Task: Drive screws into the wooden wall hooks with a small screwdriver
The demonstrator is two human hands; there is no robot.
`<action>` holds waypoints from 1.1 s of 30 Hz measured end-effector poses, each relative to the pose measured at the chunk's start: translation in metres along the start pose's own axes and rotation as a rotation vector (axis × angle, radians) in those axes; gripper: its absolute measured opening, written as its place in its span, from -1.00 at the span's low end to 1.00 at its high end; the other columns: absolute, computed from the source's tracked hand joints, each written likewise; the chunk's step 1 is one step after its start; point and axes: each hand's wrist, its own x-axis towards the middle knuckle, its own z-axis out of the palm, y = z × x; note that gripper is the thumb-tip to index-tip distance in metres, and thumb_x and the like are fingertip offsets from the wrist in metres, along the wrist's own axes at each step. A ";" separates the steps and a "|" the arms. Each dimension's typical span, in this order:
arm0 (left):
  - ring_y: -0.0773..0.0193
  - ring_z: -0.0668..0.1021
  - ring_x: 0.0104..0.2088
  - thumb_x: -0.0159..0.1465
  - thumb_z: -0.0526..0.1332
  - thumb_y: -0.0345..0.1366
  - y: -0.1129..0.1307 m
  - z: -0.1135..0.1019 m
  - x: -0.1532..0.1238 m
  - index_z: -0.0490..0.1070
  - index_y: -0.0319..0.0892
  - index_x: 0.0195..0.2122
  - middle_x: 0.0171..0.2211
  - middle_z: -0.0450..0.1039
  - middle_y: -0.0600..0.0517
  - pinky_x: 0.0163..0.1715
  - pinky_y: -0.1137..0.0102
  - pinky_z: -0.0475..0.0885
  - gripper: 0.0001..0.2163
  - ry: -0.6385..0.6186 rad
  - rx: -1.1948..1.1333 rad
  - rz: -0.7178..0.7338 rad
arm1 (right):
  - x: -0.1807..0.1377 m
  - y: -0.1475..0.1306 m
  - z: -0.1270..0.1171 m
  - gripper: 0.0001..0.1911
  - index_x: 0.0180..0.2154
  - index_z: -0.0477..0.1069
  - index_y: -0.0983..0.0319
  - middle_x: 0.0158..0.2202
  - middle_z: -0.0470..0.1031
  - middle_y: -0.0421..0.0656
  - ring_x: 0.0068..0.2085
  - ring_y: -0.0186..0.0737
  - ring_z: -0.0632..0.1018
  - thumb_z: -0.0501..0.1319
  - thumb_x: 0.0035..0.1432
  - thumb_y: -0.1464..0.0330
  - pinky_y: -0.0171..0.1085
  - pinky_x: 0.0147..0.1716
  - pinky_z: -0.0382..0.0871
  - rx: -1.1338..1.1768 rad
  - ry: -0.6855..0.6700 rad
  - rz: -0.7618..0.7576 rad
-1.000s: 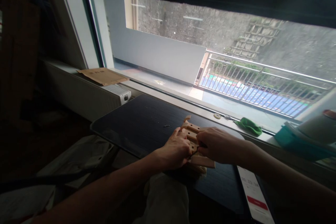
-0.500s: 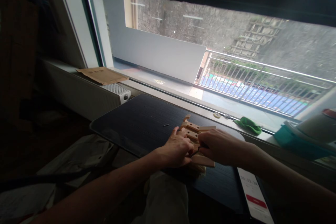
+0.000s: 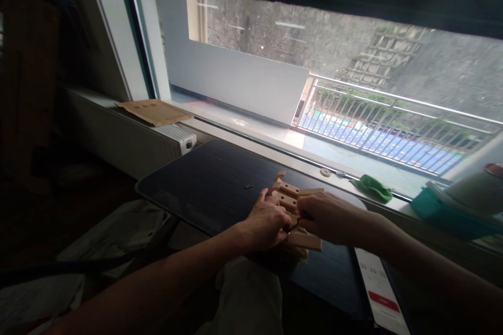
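Observation:
A light wooden assembly [image 3: 288, 188] of several slats with dark round holes lies near the right side of the dark table. My left hand [image 3: 267, 222] is closed around its left side, fingers pressed on the wood. In the fist of my right hand [image 3: 326, 214] is a dark-handled screwdriver [image 3: 294, 227], whose thin shaft slants down toward my left fingertips. The tip is hidden by the fingers. One slat [image 3: 304, 241] sticks out to the right beneath my right hand. A small screw [image 3: 249, 186] lies loose on the table, left of the wood.
The dark table [image 3: 196, 183] stands against the window sill. A phone [image 3: 379, 288] showing a timer lies at its right edge. On the sill are a roll of tape [image 3: 325, 172], a green cloth [image 3: 371, 187] and a teal box [image 3: 440, 209]. A brown envelope [image 3: 155, 111] rests on the radiator [image 3: 173, 138].
My right hand has turned slightly with the screwdriver, its fingers shifting a little. My left hand and the wooden assembly stay in place.

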 end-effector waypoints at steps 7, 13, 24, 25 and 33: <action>-0.04 0.33 -0.01 0.10 0.27 -0.26 0.005 -0.002 0.000 0.52 -0.09 -0.45 -0.36 0.49 0.00 0.07 -0.20 -0.09 -0.94 0.034 0.000 -0.017 | 0.000 0.004 -0.001 -0.76 -0.52 0.38 0.22 -0.48 0.45 -0.15 -0.46 -0.30 0.39 0.05 0.14 0.39 -0.29 -0.46 0.12 -0.012 -0.058 0.115; -0.04 0.34 -0.01 0.11 0.26 -0.25 0.005 -0.004 0.001 0.51 -0.10 -0.46 -0.34 0.50 0.01 0.07 -0.21 -0.11 -0.92 -0.007 0.004 -0.017 | 0.001 -0.013 -0.013 -0.91 -0.42 0.46 0.24 -0.33 0.52 -0.10 -0.29 -0.16 0.49 0.17 0.06 0.43 -0.28 -0.41 0.17 -0.123 -0.115 0.131; -0.03 0.36 -0.05 0.10 0.27 -0.29 0.005 -0.002 0.000 0.51 -0.11 -0.46 -0.36 0.50 0.02 0.07 -0.24 -0.14 -0.94 0.029 0.023 -0.011 | 0.009 0.004 -0.006 -0.80 -0.50 0.47 0.20 -0.51 0.45 -0.16 -0.49 -0.29 0.40 0.16 0.07 0.26 -0.31 -0.55 0.06 -0.075 -0.135 0.114; -0.04 0.36 -0.05 0.10 0.26 -0.29 0.005 -0.002 0.000 0.51 -0.11 -0.46 -0.36 0.50 0.01 0.06 -0.24 -0.13 -0.95 0.027 0.029 -0.017 | 0.008 0.003 -0.008 -0.81 -0.46 0.48 0.20 -0.49 0.46 -0.16 -0.47 -0.28 0.41 0.18 0.04 0.25 -0.31 -0.55 0.06 -0.073 -0.142 0.127; -0.03 0.35 -0.04 0.09 0.27 -0.30 0.005 -0.003 0.001 0.49 -0.12 -0.47 -0.30 0.48 0.01 0.07 -0.23 -0.15 -0.95 0.000 0.021 -0.023 | 0.009 -0.006 -0.016 -0.83 -0.43 0.50 0.21 -0.42 0.49 -0.16 -0.40 -0.26 0.45 0.15 0.02 0.51 -0.30 -0.47 0.14 -0.060 -0.135 0.017</action>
